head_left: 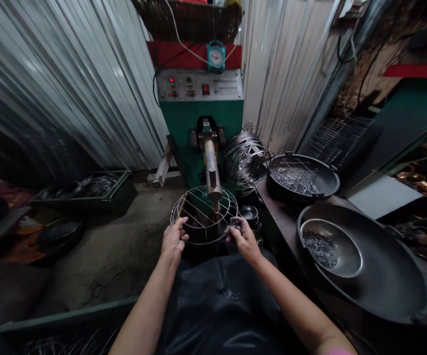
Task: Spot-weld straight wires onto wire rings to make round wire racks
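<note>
A round wire rack (203,227) with straight cross wires is held level at the head of a green spot-welding machine (178,116). My left hand (175,239) is closed on the rack's left rim, thumb on top. My right hand (242,239) is at the right rim with its fingers pinched together; whether a small piece is also between them is too dark to tell. The machine's metal electrode arm (212,170) reaches down over the rack's right half, its tip close to the wires. A few short bent wires (231,294) lie on the dark apron over my lap.
Wire rings (248,158) hang right of the machine. On the right bench, a black pan (327,182) holds wire parts, and a metal bowl (346,251) of short wires sits in a larger pan (390,291). Crates with wire (124,190) stand left; another (65,315) is near my left arm.
</note>
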Available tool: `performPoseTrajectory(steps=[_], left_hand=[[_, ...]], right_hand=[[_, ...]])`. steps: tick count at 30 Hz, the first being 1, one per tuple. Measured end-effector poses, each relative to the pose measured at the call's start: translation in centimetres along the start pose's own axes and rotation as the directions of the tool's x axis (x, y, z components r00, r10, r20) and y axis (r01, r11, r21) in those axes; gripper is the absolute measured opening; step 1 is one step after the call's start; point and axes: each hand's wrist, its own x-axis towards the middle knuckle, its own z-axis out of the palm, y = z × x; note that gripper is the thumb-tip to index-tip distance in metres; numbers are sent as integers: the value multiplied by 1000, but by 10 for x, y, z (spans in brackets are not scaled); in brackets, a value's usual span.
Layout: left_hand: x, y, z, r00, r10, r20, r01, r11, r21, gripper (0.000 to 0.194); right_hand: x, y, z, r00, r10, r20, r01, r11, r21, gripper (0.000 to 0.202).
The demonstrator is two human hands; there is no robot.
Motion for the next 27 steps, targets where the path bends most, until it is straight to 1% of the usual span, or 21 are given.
performPoseTrajectory(steps=[3,6,9,18,22,27], left_hand=[[3,1,1,999,24,-25,-23,1000,19,42],[9,3,0,998,29,-47,-29,1000,7,42],[14,3,1,998,29,-48,-30,999,-23,43],[20,2,4,998,63,-24,-65,996,-64,47],[22,1,4,998,46,-32,-48,997,-59,47],[22,1,8,999,26,-35,-28,997,-72,47]], right_hand=[[9,9,11,997,-67,47,73,985,-155,17],[15,17,15,995,-80,61,95,945,-312,14],[20,21,15,996,-68,64,88,910,-406,14],[28,23,17,998,-48,28,55,926,-374,16],[30,26,15,998,-48,30,55,928,-369,14],[33,28,12,996,-81,41,91,901,-423,15]])
